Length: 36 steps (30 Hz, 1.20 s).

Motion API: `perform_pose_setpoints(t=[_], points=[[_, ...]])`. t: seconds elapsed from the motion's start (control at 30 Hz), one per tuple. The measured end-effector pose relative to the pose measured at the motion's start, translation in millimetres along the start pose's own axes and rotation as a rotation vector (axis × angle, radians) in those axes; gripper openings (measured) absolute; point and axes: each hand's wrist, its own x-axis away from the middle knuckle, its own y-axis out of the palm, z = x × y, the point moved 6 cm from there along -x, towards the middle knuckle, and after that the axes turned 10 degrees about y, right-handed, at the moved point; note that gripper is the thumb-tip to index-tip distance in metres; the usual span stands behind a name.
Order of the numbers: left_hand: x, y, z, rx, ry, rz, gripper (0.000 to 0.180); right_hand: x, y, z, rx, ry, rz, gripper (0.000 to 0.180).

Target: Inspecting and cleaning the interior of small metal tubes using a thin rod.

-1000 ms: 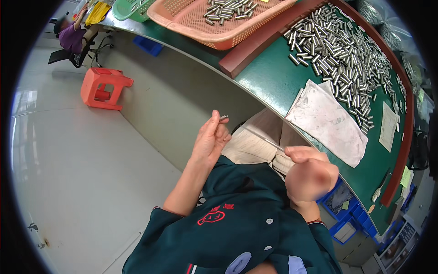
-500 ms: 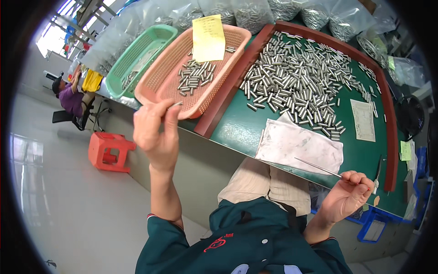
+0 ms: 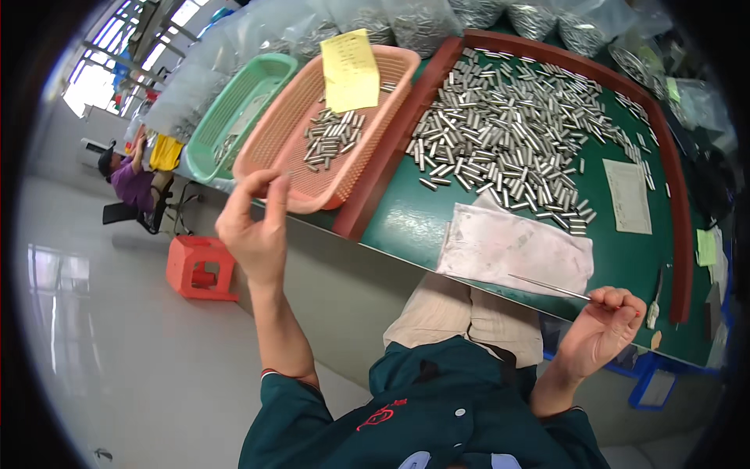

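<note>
My left hand (image 3: 254, 227) is raised by the near end of a pink mesh basket (image 3: 324, 205), thumb and forefinger pinched; whatever sits at their tips is too small to make out. Inside that basket lie several short metal pins (image 3: 332, 141) and a yellow note (image 3: 350, 70). My right hand (image 3: 601, 332) grips a thin metal rod (image 3: 547, 285), which points left over a folded whitish cloth (image 3: 512, 246) at the table's near edge. Beyond the cloth, a large heap of short shiny metal pins (image 3: 508, 133) spreads over the green tabletop (image 3: 398, 223).
A red-brown wooden border (image 3: 375, 187) frames the table. To the left stand a green basket (image 3: 207, 148) and a red stool (image 3: 199, 266). Bags of pins (image 3: 422, 27) line the back. A paper slip (image 3: 626, 195) lies right. A person in purple (image 3: 133, 184) sits far left.
My left hand has shifted slightly left; the small metal piece seen at its fingertips before is no longer distinct. My right hand still holds the rod over the cloth. The whole view has turned slightly.
</note>
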Motion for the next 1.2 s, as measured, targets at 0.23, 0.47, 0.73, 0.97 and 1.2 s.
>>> perform_pose_setpoints(t=[0.23, 0.47, 0.73, 0.97, 1.2], points=[[28.8, -7.2, -15.6, 0.383, -0.275, -0.036, 0.014, -0.1, -5.7, 7.1, -0.033, 0.072, -0.034, 0.017], [35.6, -9.0, -27.6, 0.492, -0.395, -0.037, 0.014, -0.3, -7.6, 4.0, -0.017, 0.038, -0.020, 0.018], [-2.4, -22.4, -7.4, -0.330, -0.046, -0.073, 0.033, -10.9, -6.6, 5.1, -0.077, 0.048, 0.013, 0.014], [96.0, -61.0, -56.4, 0.752, -0.810, 0.289, 0.020, -14.7, -26.7, 18.9, -0.160, 0.157, 0.096, 0.015], [157.0, -46.0, -58.2, 1.328, -1.157, 0.457, 0.027, -28.0, -42.6, 24.1, -0.256, 0.224, 0.005, 0.017]])
